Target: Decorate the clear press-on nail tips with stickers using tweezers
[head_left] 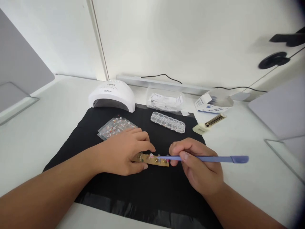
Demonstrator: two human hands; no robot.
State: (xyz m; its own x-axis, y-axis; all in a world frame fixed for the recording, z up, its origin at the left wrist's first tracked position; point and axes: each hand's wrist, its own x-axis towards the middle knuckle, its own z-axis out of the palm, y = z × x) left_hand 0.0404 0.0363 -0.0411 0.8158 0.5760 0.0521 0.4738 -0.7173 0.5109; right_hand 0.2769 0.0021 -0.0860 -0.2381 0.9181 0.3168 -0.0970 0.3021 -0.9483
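My left hand [121, 151] grips the left part of a narrow tan strip [150, 161], fingers along its far edge and thumb along its near edge. Small clear and pink nail tips on little stands seem to line the strip, too small to make out fully. Between thumb and fingers of my right hand [202, 171] lies a slim blue nail-art tool [214, 159], held nearly level. Its thin point reaches left over the strip and ends at or close to a pinkish nail tip [151, 156]; whether they touch I cannot tell.
A black cloth [114, 194] covers the table's middle. Behind my left hand lie nail sticker sheets [116, 125] and a white nail lamp [111, 93]. Farther back are a divided clear case [167, 122], a clear tub [164, 100], a box of pads [212, 103] and a polish bottle [208, 124].
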